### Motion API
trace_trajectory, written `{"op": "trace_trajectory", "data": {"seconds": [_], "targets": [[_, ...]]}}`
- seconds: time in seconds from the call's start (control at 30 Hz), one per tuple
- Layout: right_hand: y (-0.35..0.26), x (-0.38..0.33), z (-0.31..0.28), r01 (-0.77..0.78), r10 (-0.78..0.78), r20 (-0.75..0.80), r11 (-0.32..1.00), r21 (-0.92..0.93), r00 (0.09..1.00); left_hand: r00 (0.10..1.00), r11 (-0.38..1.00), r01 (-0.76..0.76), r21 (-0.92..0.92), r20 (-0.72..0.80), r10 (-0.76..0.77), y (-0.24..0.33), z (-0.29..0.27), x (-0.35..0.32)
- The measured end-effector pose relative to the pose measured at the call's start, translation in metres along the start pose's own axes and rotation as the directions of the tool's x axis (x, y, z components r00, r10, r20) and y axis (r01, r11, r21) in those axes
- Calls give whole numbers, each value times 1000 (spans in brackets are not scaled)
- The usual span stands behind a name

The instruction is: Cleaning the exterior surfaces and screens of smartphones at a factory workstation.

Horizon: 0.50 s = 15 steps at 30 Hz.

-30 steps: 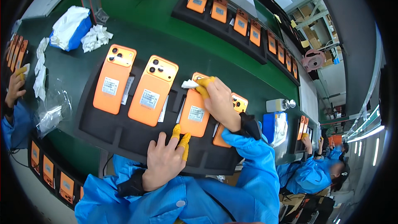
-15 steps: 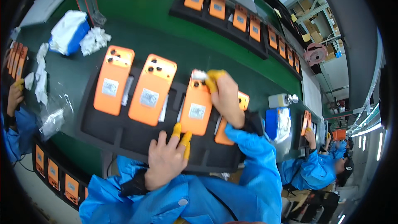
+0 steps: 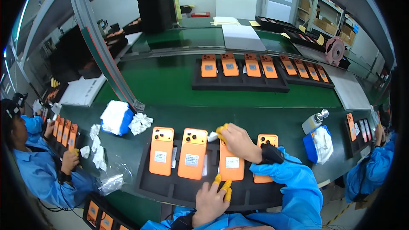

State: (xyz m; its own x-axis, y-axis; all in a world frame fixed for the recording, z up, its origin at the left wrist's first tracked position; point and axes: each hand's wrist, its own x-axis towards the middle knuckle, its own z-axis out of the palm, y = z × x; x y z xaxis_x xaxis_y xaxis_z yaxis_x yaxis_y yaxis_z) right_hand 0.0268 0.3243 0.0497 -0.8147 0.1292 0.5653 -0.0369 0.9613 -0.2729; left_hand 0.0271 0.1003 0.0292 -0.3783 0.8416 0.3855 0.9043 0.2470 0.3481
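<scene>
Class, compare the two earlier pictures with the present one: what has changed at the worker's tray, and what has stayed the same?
The right hand keeps the white wipe at the top of the third orange phone, barely shifted. The left hand still rests at that phone's lower end. Mostly the camera tilted up, showing more belt. The four phones stay in the black tray.

I see small white rectangular labels on the orange phone backs in my black tray; blue-grey labels mark the far tray's phones.
</scene>
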Motion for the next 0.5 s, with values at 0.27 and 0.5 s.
{"op": "trace_trajectory", "data": {"seconds": [0.27, 0.5], "targets": [[-3, -32, -5, 66, -59, 84, 995, -77, 995, 999, 1000, -1, -7, 39, 1, -2, 1, 1], [22, -14, -10, -134, 127, -98, 989, -64, 987, 999, 999, 14, -37, 47, -12, -3, 3, 4]]}}
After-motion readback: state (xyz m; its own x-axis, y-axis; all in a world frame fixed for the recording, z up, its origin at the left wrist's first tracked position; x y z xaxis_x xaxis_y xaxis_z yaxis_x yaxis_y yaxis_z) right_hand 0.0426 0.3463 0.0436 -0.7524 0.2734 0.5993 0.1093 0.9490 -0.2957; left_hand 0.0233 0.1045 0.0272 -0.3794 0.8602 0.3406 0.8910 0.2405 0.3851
